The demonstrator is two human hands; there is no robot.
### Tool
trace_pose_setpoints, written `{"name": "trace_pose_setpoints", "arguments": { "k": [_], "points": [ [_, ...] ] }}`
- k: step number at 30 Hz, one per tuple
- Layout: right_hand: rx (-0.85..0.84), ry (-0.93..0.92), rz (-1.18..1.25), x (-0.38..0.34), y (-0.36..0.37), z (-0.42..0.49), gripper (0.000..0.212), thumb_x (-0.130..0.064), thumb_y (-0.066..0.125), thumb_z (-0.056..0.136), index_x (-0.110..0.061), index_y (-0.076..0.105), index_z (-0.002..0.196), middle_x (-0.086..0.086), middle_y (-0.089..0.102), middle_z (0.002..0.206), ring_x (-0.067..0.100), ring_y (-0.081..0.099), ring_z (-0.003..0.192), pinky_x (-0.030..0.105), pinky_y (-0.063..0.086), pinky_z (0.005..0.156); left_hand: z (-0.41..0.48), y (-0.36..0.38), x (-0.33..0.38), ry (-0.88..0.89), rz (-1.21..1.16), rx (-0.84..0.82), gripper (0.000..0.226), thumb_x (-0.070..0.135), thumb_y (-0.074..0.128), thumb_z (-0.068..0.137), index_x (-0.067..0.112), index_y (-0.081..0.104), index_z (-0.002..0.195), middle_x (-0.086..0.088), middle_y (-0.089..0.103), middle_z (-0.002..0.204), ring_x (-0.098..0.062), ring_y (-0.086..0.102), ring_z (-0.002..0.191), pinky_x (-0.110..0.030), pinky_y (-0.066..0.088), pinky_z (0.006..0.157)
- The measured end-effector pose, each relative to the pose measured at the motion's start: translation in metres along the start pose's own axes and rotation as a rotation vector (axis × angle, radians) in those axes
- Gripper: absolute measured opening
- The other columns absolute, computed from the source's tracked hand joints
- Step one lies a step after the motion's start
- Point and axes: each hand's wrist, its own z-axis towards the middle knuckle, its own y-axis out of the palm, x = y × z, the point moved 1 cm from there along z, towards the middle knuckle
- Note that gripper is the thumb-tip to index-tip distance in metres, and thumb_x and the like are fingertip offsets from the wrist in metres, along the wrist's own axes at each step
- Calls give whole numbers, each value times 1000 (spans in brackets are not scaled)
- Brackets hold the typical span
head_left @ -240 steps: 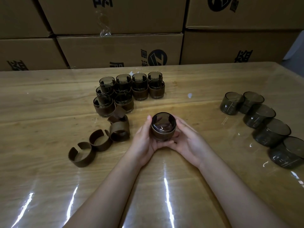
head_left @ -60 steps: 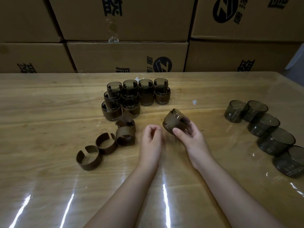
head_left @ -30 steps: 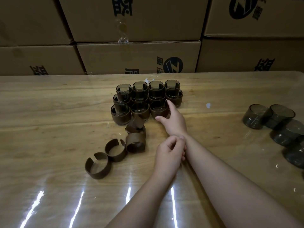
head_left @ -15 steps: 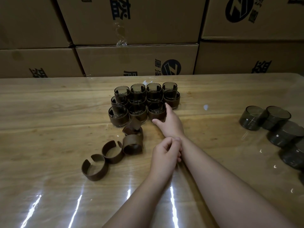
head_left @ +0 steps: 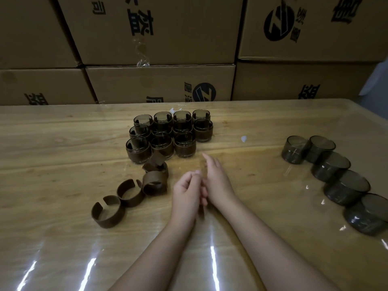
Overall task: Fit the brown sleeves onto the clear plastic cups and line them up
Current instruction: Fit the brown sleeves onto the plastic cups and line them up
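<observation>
Several sleeved cups stand in rows at the table's middle back; the newest sleeved cup (head_left: 185, 144) closes the front row. Several loose brown sleeves (head_left: 109, 212) lie in a chain to the left of my hands. Several bare clear cups (head_left: 330, 166) curve along the right side. My right hand (head_left: 216, 181) hovers with straight fingers just in front of the rows, holding nothing. My left hand (head_left: 187, 194) sits beside it, its fingers loosely curled and empty.
Stacked cardboard boxes (head_left: 159, 82) form a wall behind the wooden table (head_left: 63, 143), which is covered by a glossy clear sheet. A small white scrap (head_left: 243, 139) lies right of the rows.
My right hand set the sleeved cup into the front row, let go and drew back toward me. My left hand stayed loosely curled beside it.
</observation>
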Motion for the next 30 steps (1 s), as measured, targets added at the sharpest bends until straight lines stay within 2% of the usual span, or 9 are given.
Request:
{"name": "trace_pose_setpoints", "arguments": {
  "k": [6, 9, 12, 14, 16, 18, 24, 28, 30],
  "points": [
    [-74, -16, 276, 19, -25, -15, 23, -16, 60, 92, -25, 62, 114, -3, 56, 123, 12, 58, 108, 21, 46, 93, 1, -2, -3, -19, -27, -5, 39, 12, 47, 99, 15, 57, 62, 2, 52, 48, -8, 47, 40, -18, 40, 40],
    [-6, 122, 392, 36, -58, -10, 18, -12, 57, 94, -22, 64, 107, 4, 54, 131, 20, 61, 109, 30, 48, 96, 0, -4, -4, 10, -18, 33, 42, 15, 48, 99, 20, 59, 58, 4, 52, 47, -7, 47, 41, -17, 40, 40],
    [303, 210, 43, 57, -102, -3, 24, -10, 53, 95, -8, 62, 117, 7, 38, 145, 23, 54, 113, 24, 39, 93, 1, -7, -3, 2, -16, 67, 48, 20, 47, 99, 27, 63, 54, 5, 52, 48, -5, 48, 43, -17, 41, 42],
    [431, 253, -176, 66, -127, -4, 27, -17, 52, 96, -12, 59, 121, 4, 25, 154, 13, 54, 86, 24, 43, 72, 3, -8, -3, -15, -14, 82, 49, 22, 46, 99, 28, 63, 54, 5, 53, 49, -5, 48, 44, -17, 41, 42],
    [441, 331, -262, 77, -141, -7, 25, -22, 52, 96, -13, 59, 119, 2, 15, 157, 10, 52, 79, 22, 42, 63, 4, -8, -3, -29, -8, 86, 46, 22, 47, 99, 25, 62, 55, 5, 53, 50, -5, 49, 44, -17, 41, 42],
    [395, 401, -284, 85, -147, -8, 25, -22, 52, 96, -9, 59, 117, 4, 13, 157, 21, 58, 96, 28, 45, 72, 4, -7, -2, -39, -7, 82, 41, 22, 47, 99, 21, 60, 60, 5, 53, 50, -6, 49, 44, -18, 42, 42],
    [397, 325, -380, 80, -140, -9, 33, -18, 48, 98, 0, 58, 123, 8, 34, 139, 12, 47, 83, 26, 40, 72, 2, -6, 1, -57, 4, 65, 35, 20, 46, 100, 12, 56, 67, 4, 53, 49, -7, 48, 44, -18, 41, 43],
    [415, 129, -207, 61, -114, -17, 23, -14, 51, 95, -5, 67, 110, 5, 48, 124, 13, 51, 89, 22, 42, 71, 1, -3, 4, -75, 6, 35, 29, 18, 45, 100, 10, 58, 75, 1, 57, 58, -5, 52, 47, -18, 42, 46],
    [389, 113, 147, 46, -97, -22, 17, -11, 55, 94, -9, 72, 95, 2, 55, 111, 15, 62, 85, 24, 51, 72, 2, -1, 6, -77, -21, 31, 17, 15, 46, 100, 12, 60, 91, -1, 64, 79, -4, 60, 60, -17, 46, 51]
  ]
}}
